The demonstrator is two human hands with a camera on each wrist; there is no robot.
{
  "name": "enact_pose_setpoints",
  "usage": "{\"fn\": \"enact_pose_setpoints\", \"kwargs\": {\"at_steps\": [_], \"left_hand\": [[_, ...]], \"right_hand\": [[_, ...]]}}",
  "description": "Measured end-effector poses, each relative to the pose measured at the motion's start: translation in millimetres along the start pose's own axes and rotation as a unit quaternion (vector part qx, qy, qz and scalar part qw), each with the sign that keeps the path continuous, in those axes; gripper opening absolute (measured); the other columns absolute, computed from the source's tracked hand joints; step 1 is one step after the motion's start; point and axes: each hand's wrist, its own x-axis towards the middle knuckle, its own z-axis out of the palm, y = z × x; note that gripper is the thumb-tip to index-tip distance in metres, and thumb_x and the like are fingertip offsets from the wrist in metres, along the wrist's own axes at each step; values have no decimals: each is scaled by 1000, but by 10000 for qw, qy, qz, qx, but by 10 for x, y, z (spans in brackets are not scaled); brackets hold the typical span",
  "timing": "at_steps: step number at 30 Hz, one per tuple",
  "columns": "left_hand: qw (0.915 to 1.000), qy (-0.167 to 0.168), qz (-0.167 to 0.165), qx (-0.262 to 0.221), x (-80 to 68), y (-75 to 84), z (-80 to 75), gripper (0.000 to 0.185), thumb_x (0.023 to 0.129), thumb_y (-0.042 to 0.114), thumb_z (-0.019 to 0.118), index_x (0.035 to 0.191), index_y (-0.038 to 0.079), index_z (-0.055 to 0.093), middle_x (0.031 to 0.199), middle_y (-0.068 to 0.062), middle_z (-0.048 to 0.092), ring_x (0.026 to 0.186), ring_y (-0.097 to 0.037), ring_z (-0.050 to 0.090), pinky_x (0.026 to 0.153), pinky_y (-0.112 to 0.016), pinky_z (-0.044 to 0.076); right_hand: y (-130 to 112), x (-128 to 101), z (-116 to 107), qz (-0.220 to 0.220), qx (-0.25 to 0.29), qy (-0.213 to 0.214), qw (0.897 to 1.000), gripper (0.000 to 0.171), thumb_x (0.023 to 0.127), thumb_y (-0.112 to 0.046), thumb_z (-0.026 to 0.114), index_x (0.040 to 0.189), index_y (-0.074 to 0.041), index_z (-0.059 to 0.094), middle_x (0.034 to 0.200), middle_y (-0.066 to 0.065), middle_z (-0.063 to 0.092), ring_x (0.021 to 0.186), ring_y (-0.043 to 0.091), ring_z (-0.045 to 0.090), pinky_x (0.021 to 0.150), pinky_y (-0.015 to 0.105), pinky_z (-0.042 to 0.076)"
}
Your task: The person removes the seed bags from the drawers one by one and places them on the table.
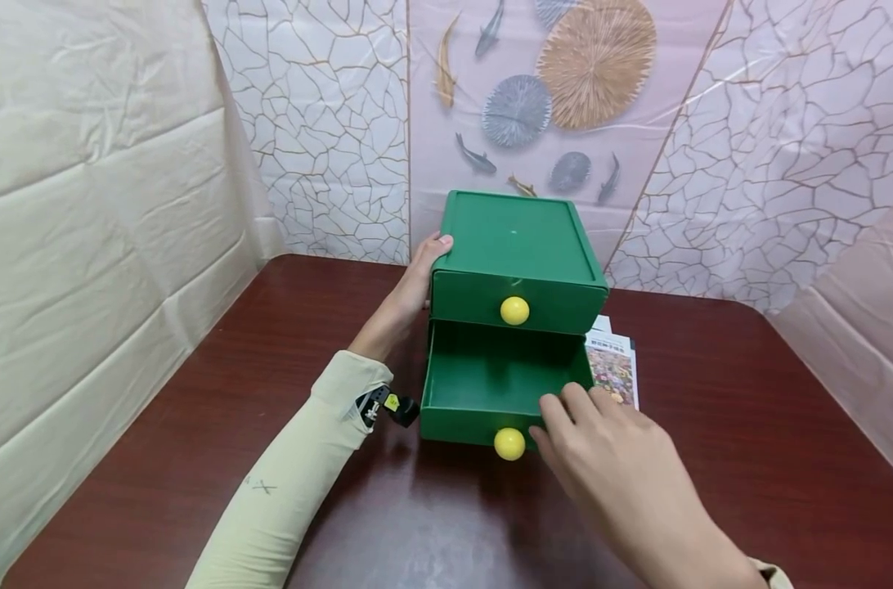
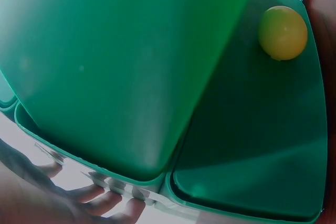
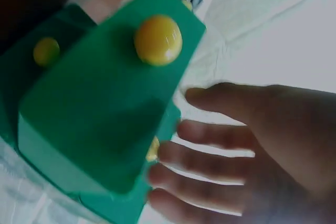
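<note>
A green drawer cabinet (image 1: 516,233) with yellow knobs stands on the table. Below its top drawer (image 1: 476,296), another drawer (image 1: 457,425) is pulled out, its visible interior bare. In the left wrist view, a lower drawer front (image 2: 252,108) is closed beside the pulled-out one. My left hand (image 1: 411,282) rests against the cabinet's left side, fingers extended and tips near the top edge. My right hand (image 1: 616,458) is at the pulled-out drawer's right front corner, close to its knob (image 1: 509,444). The right wrist view shows that hand's fingers apart and holding nothing; contact with the drawer is unclear.
Behind the cabinet's right side lies a printed booklet or packet (image 1: 614,368) with a flower picture, partly hidden. A patterned cloth (image 1: 329,123) hangs along the table's back edge, and pale cloth (image 1: 108,245) covers the left side.
</note>
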Motion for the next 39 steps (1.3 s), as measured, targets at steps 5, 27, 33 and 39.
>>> {"fn": "enact_pose_setpoints", "kwargs": {"at_steps": [5,27,33,39], "left_hand": [[10000,13,-33,-38,8,2,22,87,99,64,40,171,24,12,170,-11,22,140,-35,41,108,-53,38],[9999,106,-32,-39,14,-19,18,87,98,63,40,171,24,14,168,-14,25,137,-36,44,103,-54,40],[9999,152,-47,-10,-1,-30,9,87,98,63,40,171,24,14,169,-12,24,139,-35,42,106,-55,39],[9999,141,-1,35,4,-25,-17,86,98,64,40,171,25,15,168,-12,25,139,-33,42,105,-53,40]], "right_hand": [[-165,21,126,-360,172,849,9956,48,115,-25,28,96,-1,64,86,11,60,65,26,52,50,33,48],[-445,-58,328,-318,125,181,9993,15,95,2,52,105,3,63,102,20,57,62,24,45,46,29,43],[-492,-46,287,-274,-160,-182,9993,38,73,2,83,104,3,61,87,14,48,56,19,35,45,27,36],[-458,-29,313,-317,134,-389,9986,44,72,2,90,103,2,59,87,12,46,58,18,34,47,27,37]]}}
